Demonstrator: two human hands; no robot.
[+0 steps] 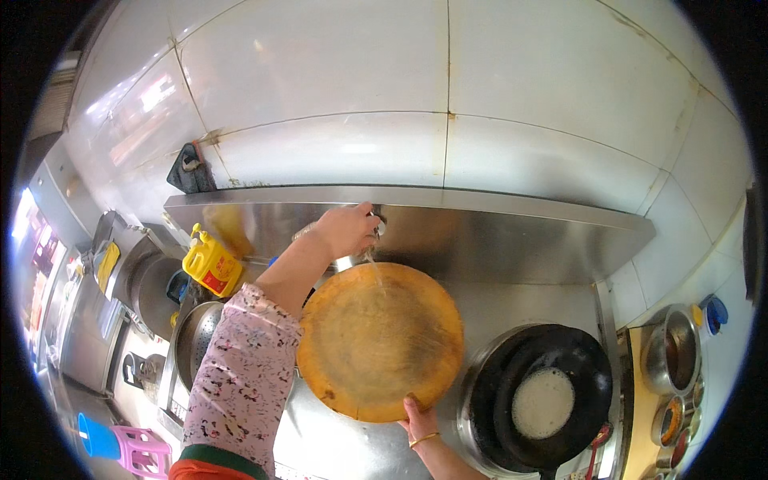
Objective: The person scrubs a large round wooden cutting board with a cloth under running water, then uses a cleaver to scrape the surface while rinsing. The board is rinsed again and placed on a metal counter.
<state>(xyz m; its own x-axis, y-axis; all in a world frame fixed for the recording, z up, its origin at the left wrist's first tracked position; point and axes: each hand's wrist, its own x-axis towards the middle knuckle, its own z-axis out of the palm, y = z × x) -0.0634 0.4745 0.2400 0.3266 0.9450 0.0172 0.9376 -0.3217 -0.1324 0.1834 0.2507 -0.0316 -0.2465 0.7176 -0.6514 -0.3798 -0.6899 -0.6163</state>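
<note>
A round wooden cutting board point(381, 342) is tilted up in front of me, wet and darkened in its middle. At its lower edge my right hand point(419, 420) grips the rim, thumb on the face and a bracelet at the wrist. My left hand point(350, 228) is above the board's top edge, its fingers around a metal faucet point(379, 224) at the steel backsplash. A thin stream of water point(375, 273) falls from there onto the board. To the right, a black wok point(555, 399) holds whitish, foamy liquid.
A yellow plastic jug point(211, 264) and a perforated steel colander point(201, 336) stand at the left. The steel backsplash point(510, 240) rises behind the sink. On the far right are a steel pot point(672, 348) and several small bowls. A pink plastic stool point(143, 450) is at lower left.
</note>
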